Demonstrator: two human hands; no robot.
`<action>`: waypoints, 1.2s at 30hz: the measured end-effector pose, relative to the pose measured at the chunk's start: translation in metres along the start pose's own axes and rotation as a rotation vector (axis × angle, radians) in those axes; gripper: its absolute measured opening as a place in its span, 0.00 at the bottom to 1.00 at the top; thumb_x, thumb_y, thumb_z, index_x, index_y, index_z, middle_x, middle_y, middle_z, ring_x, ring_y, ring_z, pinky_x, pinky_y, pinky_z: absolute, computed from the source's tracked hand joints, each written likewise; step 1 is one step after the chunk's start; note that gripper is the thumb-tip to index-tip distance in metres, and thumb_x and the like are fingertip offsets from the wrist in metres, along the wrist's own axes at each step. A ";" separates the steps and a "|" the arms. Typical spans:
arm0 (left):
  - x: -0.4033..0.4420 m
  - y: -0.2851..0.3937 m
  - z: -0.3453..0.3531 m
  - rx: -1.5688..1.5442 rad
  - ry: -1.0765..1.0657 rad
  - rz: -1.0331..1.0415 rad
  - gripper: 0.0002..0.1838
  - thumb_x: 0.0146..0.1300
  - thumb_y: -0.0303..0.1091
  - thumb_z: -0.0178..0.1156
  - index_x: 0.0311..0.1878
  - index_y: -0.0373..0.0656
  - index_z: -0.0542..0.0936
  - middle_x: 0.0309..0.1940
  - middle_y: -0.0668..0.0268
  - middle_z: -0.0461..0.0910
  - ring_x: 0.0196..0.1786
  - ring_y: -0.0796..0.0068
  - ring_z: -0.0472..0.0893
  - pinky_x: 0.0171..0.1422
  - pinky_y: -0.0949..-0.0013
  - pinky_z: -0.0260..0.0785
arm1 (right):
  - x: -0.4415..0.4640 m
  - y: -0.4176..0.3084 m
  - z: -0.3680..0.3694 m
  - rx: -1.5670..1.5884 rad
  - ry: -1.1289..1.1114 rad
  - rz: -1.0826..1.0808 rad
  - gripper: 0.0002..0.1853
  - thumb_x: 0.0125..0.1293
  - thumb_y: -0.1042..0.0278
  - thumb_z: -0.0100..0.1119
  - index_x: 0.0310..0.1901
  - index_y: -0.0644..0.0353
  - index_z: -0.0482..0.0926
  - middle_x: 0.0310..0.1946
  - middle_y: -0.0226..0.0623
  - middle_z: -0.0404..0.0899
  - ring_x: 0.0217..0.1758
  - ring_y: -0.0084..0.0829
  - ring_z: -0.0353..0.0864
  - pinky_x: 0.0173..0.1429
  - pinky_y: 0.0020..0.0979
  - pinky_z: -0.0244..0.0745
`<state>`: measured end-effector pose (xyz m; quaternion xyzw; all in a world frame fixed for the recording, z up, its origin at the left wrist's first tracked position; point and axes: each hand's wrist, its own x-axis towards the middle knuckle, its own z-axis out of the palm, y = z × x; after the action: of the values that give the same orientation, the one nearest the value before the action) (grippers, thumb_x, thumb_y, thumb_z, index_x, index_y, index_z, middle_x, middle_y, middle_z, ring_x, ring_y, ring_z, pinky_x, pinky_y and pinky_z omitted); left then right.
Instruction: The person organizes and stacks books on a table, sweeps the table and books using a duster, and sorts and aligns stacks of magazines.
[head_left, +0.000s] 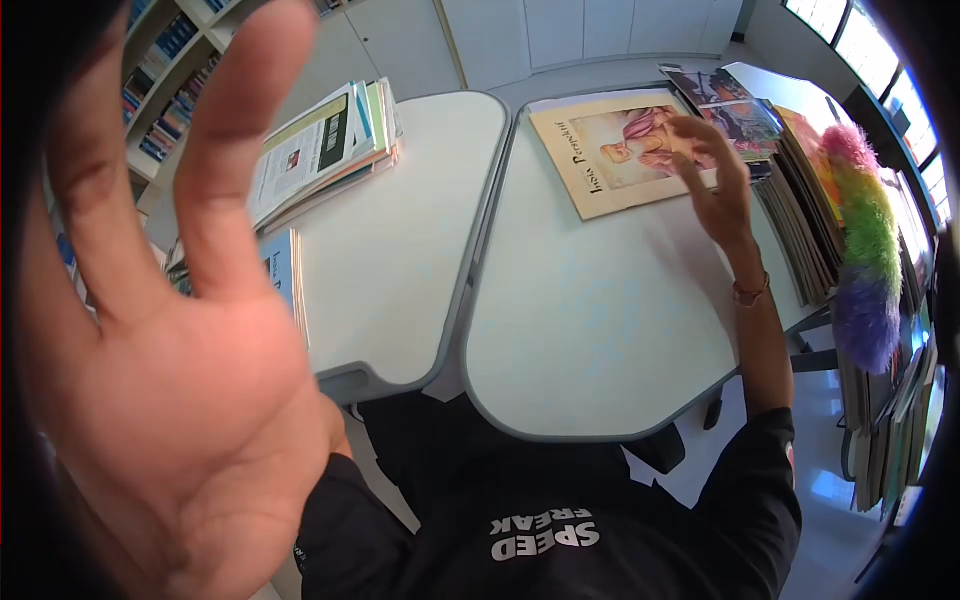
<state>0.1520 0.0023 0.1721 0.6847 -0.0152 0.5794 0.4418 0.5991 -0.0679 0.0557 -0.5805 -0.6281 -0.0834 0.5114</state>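
Observation:
My left hand (190,380) is raised close to the camera, palm showing and fingers spread, holding nothing. It hides part of the left table and the shelves. Over the right table, my right hand (718,185) hovers with fingers loosely bent and apart, and nothing shows in it. Beneath and beside its fingers lies a cream magazine (575,185) titled "India Perspectives", with a painted figure on its cover. Whether the fingertips touch the cover I cannot tell. Next to it, further right, lies a dark-covered magazine (730,110).
Two white tables (590,330) meet at a narrow gap. The left one carries a paper stack (330,145) and blue-covered booklets (285,270). Magazine stacks (800,210) and a rainbow fluffy duster (862,250) line the right edge. Bookshelves (165,110) stand behind.

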 end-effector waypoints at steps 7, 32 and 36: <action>-0.016 0.003 0.010 -0.018 0.058 0.052 0.38 0.76 0.60 0.42 0.72 0.35 0.74 0.68 0.48 0.77 0.71 0.53 0.76 0.76 0.53 0.62 | 0.049 -0.097 -0.061 0.329 0.194 -0.431 0.17 0.81 0.63 0.46 0.60 0.60 0.81 0.62 0.44 0.83 0.61 0.37 0.84 0.62 0.38 0.82; -0.027 -0.010 0.010 -0.006 0.080 0.065 0.37 0.76 0.58 0.40 0.72 0.36 0.73 0.70 0.46 0.74 0.71 0.50 0.75 0.77 0.50 0.60 | 0.044 -0.209 -0.082 0.729 -0.090 -1.162 0.15 0.76 0.65 0.55 0.60 0.58 0.81 0.58 0.39 0.84 0.57 0.33 0.84 0.58 0.35 0.81; -0.028 -0.012 0.012 0.007 0.092 0.064 0.37 0.76 0.57 0.39 0.72 0.36 0.73 0.70 0.46 0.74 0.71 0.49 0.75 0.78 0.50 0.60 | 0.043 -0.207 -0.083 0.752 -0.087 -1.168 0.15 0.75 0.65 0.56 0.60 0.57 0.81 0.58 0.38 0.84 0.56 0.33 0.84 0.58 0.35 0.81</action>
<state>0.1588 -0.0119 0.1428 0.6580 -0.0150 0.6242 0.4209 0.4839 -0.1629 0.2269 0.0665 -0.8438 -0.0982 0.5234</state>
